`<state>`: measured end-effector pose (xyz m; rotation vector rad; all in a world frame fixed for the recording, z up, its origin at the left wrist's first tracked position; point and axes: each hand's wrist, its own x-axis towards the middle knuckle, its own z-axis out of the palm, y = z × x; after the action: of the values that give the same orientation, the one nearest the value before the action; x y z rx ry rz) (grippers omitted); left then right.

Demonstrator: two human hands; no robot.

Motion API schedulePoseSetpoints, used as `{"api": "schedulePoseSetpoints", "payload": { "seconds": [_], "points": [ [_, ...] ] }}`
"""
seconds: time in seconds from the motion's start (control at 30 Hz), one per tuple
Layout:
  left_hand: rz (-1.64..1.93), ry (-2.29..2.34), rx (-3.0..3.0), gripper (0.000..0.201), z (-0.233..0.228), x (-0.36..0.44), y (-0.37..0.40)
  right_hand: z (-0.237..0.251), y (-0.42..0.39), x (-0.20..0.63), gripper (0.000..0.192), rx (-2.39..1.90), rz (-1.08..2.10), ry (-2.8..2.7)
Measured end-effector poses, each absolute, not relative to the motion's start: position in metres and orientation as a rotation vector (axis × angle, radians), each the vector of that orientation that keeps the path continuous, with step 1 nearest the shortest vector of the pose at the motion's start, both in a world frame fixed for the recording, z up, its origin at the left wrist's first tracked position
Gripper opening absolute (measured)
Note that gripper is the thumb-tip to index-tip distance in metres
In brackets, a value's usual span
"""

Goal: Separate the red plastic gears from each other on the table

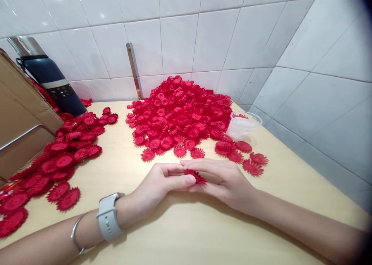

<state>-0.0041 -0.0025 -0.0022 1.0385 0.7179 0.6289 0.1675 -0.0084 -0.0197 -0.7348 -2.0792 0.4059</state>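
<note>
Between both hands, just above the table's middle, is a red fringed flower piece [196, 177]. My left hand [165, 176] is closed on it, thumb laid across its left side. My right hand [221, 179] meets it from the other side, thumb and fingers closed round its right edge. The fingertips of both hands come together and partly cover the piece, so I cannot tell whether it is one layer or several. Behind the hands rises a big heap of similar red flower pieces [180, 114]. A few loose ones [252, 167] lie close beyond my right hand.
A clear plastic cup [244, 125] stands right of the heap. At left are more red pieces [64, 160], a cardboard box [23, 117] and a dark blue bottle [55, 79]. A metal strip [134, 69] leans on the tiled wall [180, 44] behind the table [174, 234].
</note>
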Motion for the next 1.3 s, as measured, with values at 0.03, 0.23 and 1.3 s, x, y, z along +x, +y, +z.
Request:
{"api": "schedulePoseSetpoints", "payload": {
  "seconds": [0.03,0.23,1.3],
  "points": [
    [0.639,0.715,1.028,0.014,-0.0017,-0.0040,-0.0024,-0.0188,-0.0085,0.1671,0.037,-0.752,0.418,-2.079],
    [0.670,0.738,1.119,0.018,-0.0011,-0.0033,-0.0008,-0.0185,-0.0089,0.1639,0.047,-0.675,0.361,-2.104],
    [0.704,0.899,1.142,0.018,0.0004,-0.0058,0.0010,-0.0218,-0.0087,0.1672,0.050,-0.724,0.131,-2.063]
  ]
}}
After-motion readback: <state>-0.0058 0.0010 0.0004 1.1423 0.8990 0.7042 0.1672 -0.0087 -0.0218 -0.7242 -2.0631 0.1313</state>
